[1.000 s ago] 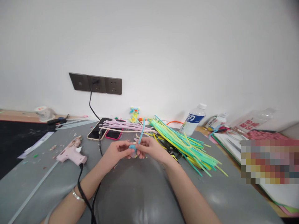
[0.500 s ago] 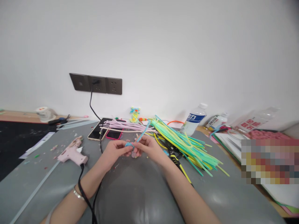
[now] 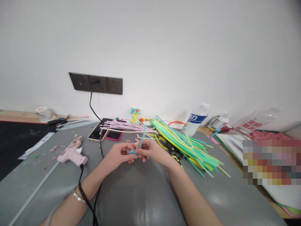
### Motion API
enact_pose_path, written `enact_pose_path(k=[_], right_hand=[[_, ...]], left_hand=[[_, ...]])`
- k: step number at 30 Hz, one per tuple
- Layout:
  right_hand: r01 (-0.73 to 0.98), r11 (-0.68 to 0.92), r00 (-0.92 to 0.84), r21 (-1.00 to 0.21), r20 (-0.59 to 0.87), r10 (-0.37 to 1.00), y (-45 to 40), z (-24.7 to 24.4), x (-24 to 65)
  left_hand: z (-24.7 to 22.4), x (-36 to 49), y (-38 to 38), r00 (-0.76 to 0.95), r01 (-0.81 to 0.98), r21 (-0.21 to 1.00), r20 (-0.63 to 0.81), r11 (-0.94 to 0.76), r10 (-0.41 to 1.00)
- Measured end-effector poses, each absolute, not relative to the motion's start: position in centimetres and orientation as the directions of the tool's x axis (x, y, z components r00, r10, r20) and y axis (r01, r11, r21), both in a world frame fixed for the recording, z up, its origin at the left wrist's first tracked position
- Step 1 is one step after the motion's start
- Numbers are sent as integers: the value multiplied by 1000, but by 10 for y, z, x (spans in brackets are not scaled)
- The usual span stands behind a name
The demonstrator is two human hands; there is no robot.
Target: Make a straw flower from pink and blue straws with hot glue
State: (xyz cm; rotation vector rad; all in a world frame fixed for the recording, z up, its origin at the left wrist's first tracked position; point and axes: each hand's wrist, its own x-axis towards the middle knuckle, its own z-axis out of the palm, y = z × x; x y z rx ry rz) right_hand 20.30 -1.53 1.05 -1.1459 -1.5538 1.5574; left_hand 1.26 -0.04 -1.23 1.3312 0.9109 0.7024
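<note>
Both my hands meet above the near middle of the grey table. Between the fingertips sits a blue pipe cleaner (image 3: 142,140), coiled at its lower end, with a straight length standing up. My left hand (image 3: 120,153) pinches the coil from the left. My right hand (image 3: 150,152) has thumb and fingers closed on the coil and on the base of the straight length. Fingers partly hide the coil. Just beyond lie lilac pipe cleaners (image 3: 128,126). A thick bundle of green and yellow pipe cleaners (image 3: 185,144) is to the right, partly over black-and-yellow pliers (image 3: 175,153).
At left lies a pink glue gun (image 3: 72,153), its black cord running under my left forearm. Two phones (image 3: 96,133) rest behind. A small yellow-and-blue figure (image 3: 135,114) stands near the wall, and a bottle (image 3: 195,119) at back right. Papers (image 3: 277,196) lie far right.
My hands have shifted slightly right and down with the blue pipe cleaner. Its straight length now points more upright, and the right wrist has turned a little.
</note>
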Motion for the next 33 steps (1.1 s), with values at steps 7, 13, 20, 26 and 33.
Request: enact_pose_path(k=[7,13,20,26,33], right_hand=[[14,-92,-343,-996,-91,935,-11,5,199],[-85,-75,-205,-994,-56,977,-6,0,202],[-164,-36,-63,-986,-26,998,-1,1,210],[-166,-64,-46,-984,-57,997,-1,1,204],[-316,-95,-58,-944,-81,995,-3,7,203]], left_hand=[[-4,12,-1,437,-40,994,-70,97,897],[-6,8,4,310,10,1000,-5,2,951],[-34,1,15,334,466,771,301,-434,893],[-41,0,19,382,534,681,333,-500,862],[-18,2,16,211,268,892,314,-364,926]])
